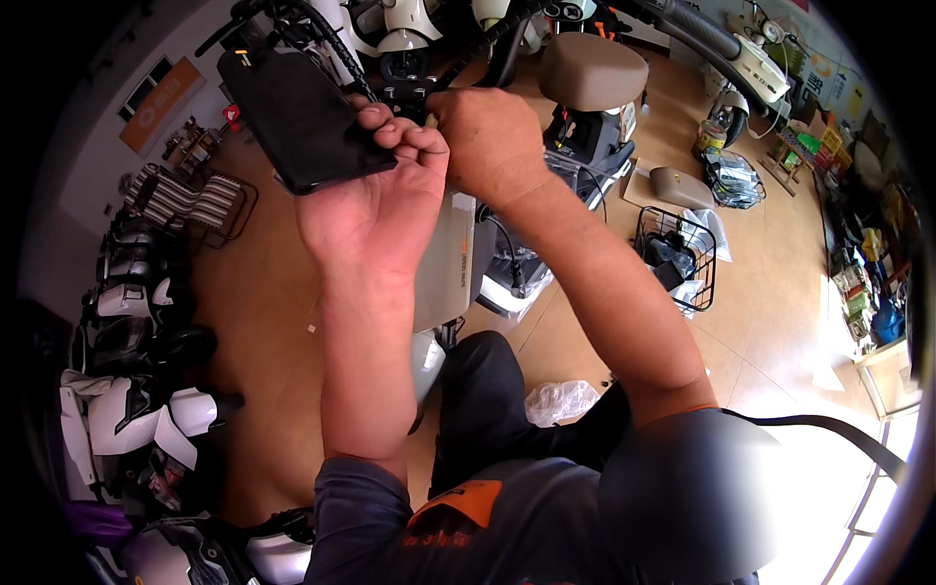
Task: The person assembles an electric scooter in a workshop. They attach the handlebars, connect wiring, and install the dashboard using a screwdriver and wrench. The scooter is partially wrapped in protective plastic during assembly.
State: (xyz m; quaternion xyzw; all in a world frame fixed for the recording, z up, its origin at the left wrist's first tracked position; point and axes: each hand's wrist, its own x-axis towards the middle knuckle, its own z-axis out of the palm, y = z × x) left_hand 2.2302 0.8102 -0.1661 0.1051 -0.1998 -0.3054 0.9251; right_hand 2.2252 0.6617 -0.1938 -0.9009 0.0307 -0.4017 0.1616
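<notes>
Nearest, low in view, a dark blue-grey shirt (507, 526) with an orange patch, and dark trousers (487, 400) over a tan floor (770, 322). Beside the knee, a crumpled clear plastic bag (558, 400) on that floor.

Raised at mid height, a flat black panel (297, 112), matte, roughly rectangular, tilted with its lower edge toward the wearer, set against the front of a scooter. Gripped along its lower right edge by the left hand (375, 200): fingers curled over the rim, thumb beneath, palm turned to the camera. Just to the right and touching the left fingertips, the right hand (487, 141), closed in a fist with its back to the camera; something yellowish barely peeking at its knuckles, too hidden to identify. Below both hands, a grey scooter body panel (448, 263).

Farther right, a black wire basket (678, 258) on the floor, holding dark items and clear plastic wrapping. Beyond, a tan scooter seat (593, 70) raised behind the hands, and a second tan seat (681, 185) lying on cardboard. At far left, a row of white scooters (136, 322) and a striped folding chair (185, 200).
</notes>
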